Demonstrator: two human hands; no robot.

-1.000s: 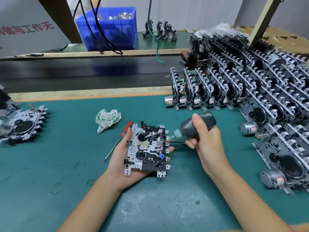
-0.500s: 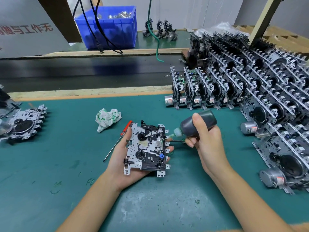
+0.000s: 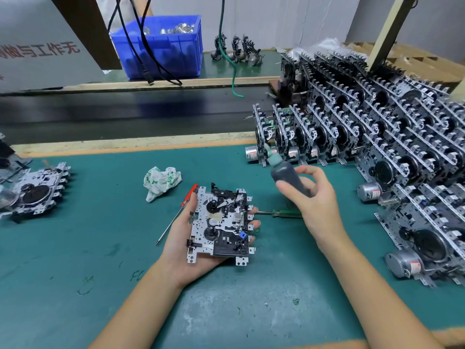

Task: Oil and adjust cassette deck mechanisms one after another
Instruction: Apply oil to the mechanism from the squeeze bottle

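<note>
lying far to the left of both hands, a finished-looking mechanism (image 3: 37,191) rests flat on the green mat (image 3: 100,248). nearer, just left of the left hand, are a crumpled cloth (image 3: 161,181) and a red-handled screwdriver (image 3: 176,215), its tip pointing toward the person. the left hand (image 3: 191,250) cradles the cassette deck mechanism (image 3: 221,226) from below, fingers curled around its right edge; its long axis runs away from the person. just right of it, a green-handled screwdriver (image 3: 281,213) lies on the mat, tip touching the left fingertips, partly under the right hand. the right hand (image 3: 314,200) grips the dark oil bottle (image 3: 286,176), lifted, nozzle pointing up and away. i judge the adjusting comes next, and the right hand is nearer to that tool. right of this hand stand rows of waiting mechanisms (image 3: 377,137).
</note>
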